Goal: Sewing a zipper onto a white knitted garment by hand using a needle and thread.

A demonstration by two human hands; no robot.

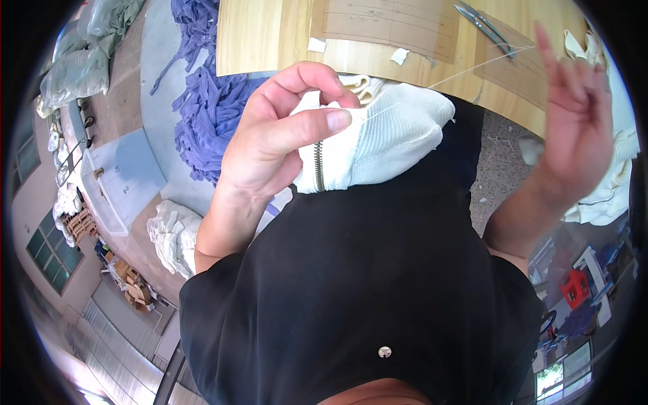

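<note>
My left hand [283, 128] pinches the edge of a white knitted garment piece [405, 128] between thumb and forefinger. A metal zipper [318, 165] runs down that piece below my thumb. From the pinched edge a pale thread [466, 70] stretches taut, up and to the right. Its far end reaches my right hand [577, 115], raised out over the table's right side with the forefinger stretched and the other fingers curled. Motion blurs this hand a little, and whether a needle is in it I cannot make out.
Thread snips [482, 27] lie on the wooden table [270, 40] beside brown paper patterns [388, 23] and white scraps. Purple fabric [209, 121] is heaped at the left. More white garments [601, 192] hang at the right. A clear plastic bin [108, 202] stands farther left.
</note>
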